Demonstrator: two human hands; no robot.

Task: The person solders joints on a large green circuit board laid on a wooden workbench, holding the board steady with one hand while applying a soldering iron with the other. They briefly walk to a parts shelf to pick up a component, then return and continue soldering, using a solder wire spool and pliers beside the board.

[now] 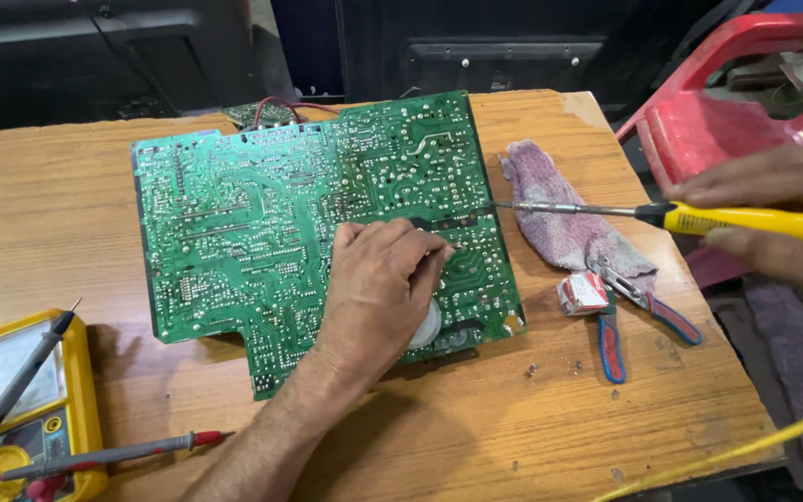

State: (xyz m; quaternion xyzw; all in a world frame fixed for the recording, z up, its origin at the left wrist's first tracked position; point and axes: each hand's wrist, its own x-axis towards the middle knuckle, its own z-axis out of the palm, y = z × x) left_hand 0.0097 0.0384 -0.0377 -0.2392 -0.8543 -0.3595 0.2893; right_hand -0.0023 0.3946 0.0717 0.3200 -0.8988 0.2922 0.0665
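Flat on table (67, 186): board (262, 232), solder side up, stiff, light, fragile. Left hand (378, 279) presses it down, fingers curled over a solder spool (427, 327). Right hand (773, 218) grips iron (699, 217), tip at board's edge. Hold board by edges.

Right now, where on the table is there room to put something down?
Bare wood shows left of the green circuit board, above the yellow multimeter, and along the front edge of the table below the pliers. The right side is crowded: a purple rag, pliers, and the soldering iron in the right hand.
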